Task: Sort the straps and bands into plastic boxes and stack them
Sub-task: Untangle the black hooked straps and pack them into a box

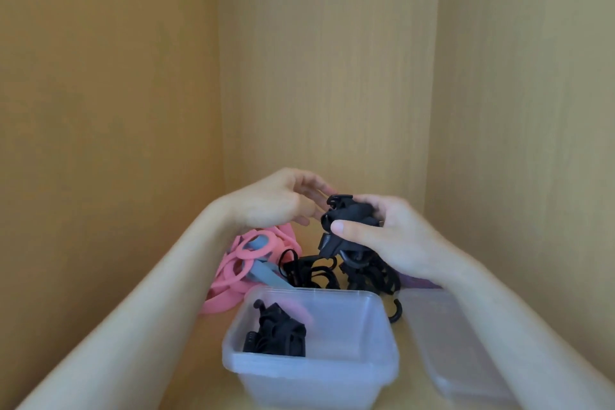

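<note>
the black strap bundle point(349, 220) is held up above the pile of loose black straps point(319, 271). the right hand point(392, 236) is wrapped round it, thumb across the front. the left hand point(276, 200) sits just beside its buckle with fingers half curled, can't tell if it's got hold of any of it. my worry: a dangling end catches the pile underneath and drags it along, or the black hook point(396, 311) snags the clear plastic box point(309, 386). one folded black strap point(274, 329) is already in there. pink bands point(246, 256) and a blue band point(266, 271) crowd the left, with a second clear box point(466, 353) on the right.

Tan wood-grain back panel point(329, 60), 2 side panels point(100, 76) meeting at corners; soft even light.
</note>
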Tool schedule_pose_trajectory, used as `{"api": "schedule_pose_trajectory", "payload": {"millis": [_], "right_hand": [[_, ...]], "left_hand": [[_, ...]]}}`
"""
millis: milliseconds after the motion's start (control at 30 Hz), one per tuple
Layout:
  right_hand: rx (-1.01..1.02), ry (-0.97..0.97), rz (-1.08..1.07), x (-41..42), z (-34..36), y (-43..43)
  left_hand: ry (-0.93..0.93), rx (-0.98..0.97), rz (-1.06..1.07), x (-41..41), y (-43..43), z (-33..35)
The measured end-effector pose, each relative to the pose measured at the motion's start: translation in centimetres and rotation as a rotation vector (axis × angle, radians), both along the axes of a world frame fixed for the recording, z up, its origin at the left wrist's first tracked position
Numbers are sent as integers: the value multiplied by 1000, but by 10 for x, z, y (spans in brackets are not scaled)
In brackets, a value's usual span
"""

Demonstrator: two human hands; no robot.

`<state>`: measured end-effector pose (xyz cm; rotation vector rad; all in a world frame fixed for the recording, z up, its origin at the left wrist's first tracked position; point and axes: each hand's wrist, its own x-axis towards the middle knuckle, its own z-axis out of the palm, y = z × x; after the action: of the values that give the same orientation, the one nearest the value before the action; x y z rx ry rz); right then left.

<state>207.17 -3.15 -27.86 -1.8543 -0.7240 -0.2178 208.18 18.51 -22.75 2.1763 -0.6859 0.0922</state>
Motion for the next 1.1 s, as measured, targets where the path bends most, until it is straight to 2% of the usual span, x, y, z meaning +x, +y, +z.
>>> {"api": "schedule_pose_trajectory", "payload": {"millis": [200, 567, 800, 967, 1100], "right_hand": [[-147, 44, 91, -22, -11, 8], [-354, -20, 38, -42, -30, 8], [-524, -29, 41, -42, -39, 14], [-569, -6, 58, -43, -41, 16], [-659, -22, 14, -39, -44, 15]], "left_hand": [[-35, -203, 103, -27, 26, -60], [-112, -69, 90, -31, 24, -83], [151, -219, -168, -27, 33, -80], [168, -138, -183, -21, 32, -87], [190, -158, -189, -21, 32, -88]]}}
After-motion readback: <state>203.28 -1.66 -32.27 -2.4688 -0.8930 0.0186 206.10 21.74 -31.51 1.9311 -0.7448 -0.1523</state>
